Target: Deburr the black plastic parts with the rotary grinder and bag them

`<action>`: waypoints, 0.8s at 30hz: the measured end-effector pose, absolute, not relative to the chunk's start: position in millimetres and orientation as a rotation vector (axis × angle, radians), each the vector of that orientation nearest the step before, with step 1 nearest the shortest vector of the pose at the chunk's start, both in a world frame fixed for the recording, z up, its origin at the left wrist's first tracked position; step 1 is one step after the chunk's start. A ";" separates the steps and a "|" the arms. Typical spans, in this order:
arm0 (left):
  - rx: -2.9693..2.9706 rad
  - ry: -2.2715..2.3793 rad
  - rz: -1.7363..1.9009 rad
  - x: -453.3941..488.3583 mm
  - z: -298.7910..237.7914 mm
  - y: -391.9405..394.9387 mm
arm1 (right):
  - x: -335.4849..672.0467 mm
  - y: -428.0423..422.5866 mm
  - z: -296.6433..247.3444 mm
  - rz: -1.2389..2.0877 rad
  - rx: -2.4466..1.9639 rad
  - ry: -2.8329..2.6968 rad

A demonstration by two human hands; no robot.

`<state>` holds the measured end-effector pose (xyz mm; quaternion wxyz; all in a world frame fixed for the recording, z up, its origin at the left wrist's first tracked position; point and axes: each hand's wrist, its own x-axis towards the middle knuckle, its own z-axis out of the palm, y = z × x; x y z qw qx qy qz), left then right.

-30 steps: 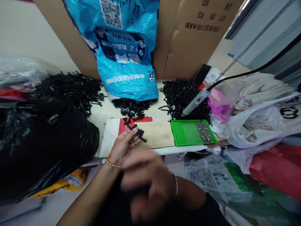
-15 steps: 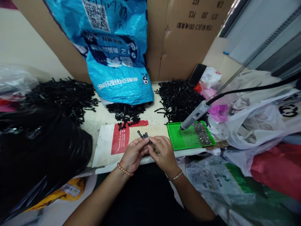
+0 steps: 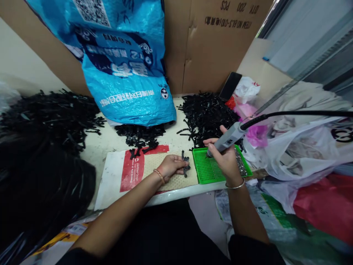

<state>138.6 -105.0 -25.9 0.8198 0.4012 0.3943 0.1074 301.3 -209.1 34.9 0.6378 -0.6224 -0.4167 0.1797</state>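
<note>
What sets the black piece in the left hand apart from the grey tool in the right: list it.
The black piece is small; the grey tool is larger, with a black cable.
The left hand holds the black piece over the beige mat; the right hand holds the grey tool, slanted, at the green tray.
Both are held in one hand.

Cream tabletop [image 3: 93, 143]. Far side: left black heap [image 3: 52, 114], right black heap [image 3: 208, 114], small black spill [image 3: 138, 135] under blue sack [image 3: 132, 103] between them. Near edge: red-and-white sheet [image 3: 109, 180], dimpled mat [image 3: 154, 162] over it, green tray [image 3: 204, 169] beside mat.
</note>
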 end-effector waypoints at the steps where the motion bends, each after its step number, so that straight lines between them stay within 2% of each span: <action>1: 0.869 0.848 0.220 140.5 -30.1 -104.9 | 305.3 -203.2 35.7 0.400 -1.382 -0.929; 5: 0.900 0.868 0.180 141.3 -36.5 -103.4 | 327.5 -183.7 19.4 0.308 -1.249 -0.750; 11: 0.908 0.856 0.129 140.1 -35.1 -99.9 | 347.3 -169.9 -17.6 0.352 -1.200 -0.628; 24: 0.878 0.823 0.150 139.7 -42.2 -100.4 | 353.6 -166.2 -28.2 0.305 -1.270 -0.685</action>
